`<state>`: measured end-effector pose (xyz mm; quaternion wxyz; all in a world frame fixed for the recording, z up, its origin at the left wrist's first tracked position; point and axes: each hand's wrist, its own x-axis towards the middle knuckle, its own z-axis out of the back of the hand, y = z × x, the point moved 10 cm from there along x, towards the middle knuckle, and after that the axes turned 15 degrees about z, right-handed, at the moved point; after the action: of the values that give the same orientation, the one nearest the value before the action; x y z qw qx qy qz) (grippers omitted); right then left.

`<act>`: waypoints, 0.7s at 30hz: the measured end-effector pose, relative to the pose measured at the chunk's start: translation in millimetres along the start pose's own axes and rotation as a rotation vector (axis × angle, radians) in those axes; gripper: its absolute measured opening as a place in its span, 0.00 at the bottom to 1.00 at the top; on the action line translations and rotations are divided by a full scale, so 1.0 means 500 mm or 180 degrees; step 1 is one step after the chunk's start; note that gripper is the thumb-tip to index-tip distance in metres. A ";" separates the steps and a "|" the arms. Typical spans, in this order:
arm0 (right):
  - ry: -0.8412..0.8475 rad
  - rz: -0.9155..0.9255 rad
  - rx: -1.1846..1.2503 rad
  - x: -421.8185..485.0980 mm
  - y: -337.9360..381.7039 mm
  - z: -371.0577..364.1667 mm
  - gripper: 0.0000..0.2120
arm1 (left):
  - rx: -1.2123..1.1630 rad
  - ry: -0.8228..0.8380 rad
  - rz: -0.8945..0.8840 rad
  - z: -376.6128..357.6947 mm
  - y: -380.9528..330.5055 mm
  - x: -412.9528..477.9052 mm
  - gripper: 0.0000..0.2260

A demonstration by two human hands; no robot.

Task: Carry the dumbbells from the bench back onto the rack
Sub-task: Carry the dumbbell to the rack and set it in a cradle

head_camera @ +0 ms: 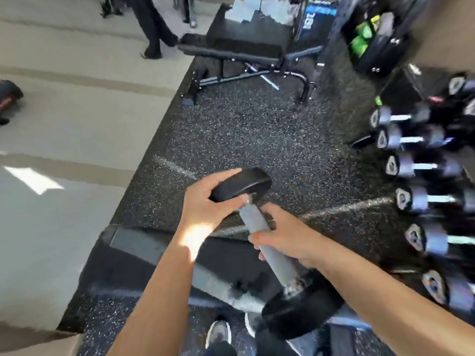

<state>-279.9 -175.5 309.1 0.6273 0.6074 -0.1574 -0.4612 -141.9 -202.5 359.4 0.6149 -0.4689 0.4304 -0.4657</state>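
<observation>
Dumbbell, left of rack, long axis along rack's front; left hand fingers curled on far head; right hand, nearer rack, clamped round handle.

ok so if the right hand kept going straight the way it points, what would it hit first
Most likely the left hand: the right hand, gripping the dumbbell handle, points across at it, and both hold the same dumbbell. Depth is unclear, so it might slip just below the wrist.
</observation>
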 end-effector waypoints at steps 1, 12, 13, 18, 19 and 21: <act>-0.0156 -0.0009 0.0053 -0.016 -0.006 0.012 0.16 | 0.0043 0.0156 -0.0068 -0.021 -0.013 0.004 0.24; -0.2189 -0.0548 0.0565 -0.304 -0.134 0.122 0.23 | 0.0300 0.2330 -0.0702 -0.377 -0.132 -0.098 0.21; -0.2384 -0.0589 0.0631 -0.340 -0.142 0.126 0.23 | 0.0287 0.2506 -0.0730 -0.411 -0.138 -0.121 0.21; -0.3082 -0.0641 0.1066 -0.503 -0.179 0.126 0.21 | 0.0250 0.3188 -0.0943 -0.551 -0.165 -0.248 0.21; -0.3199 -0.0629 0.1141 -0.535 -0.185 0.125 0.20 | 0.0276 0.3324 -0.0980 -0.577 -0.170 -0.277 0.21; -0.3433 -0.0659 0.1247 -0.603 -0.200 0.121 0.19 | 0.0326 0.3608 -0.1023 -0.627 -0.180 -0.341 0.20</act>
<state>-522.5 35.6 340.8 0.2861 0.4037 -0.4767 -0.7266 -493.1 -102.5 403.5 0.2327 -0.1760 0.5923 -0.7510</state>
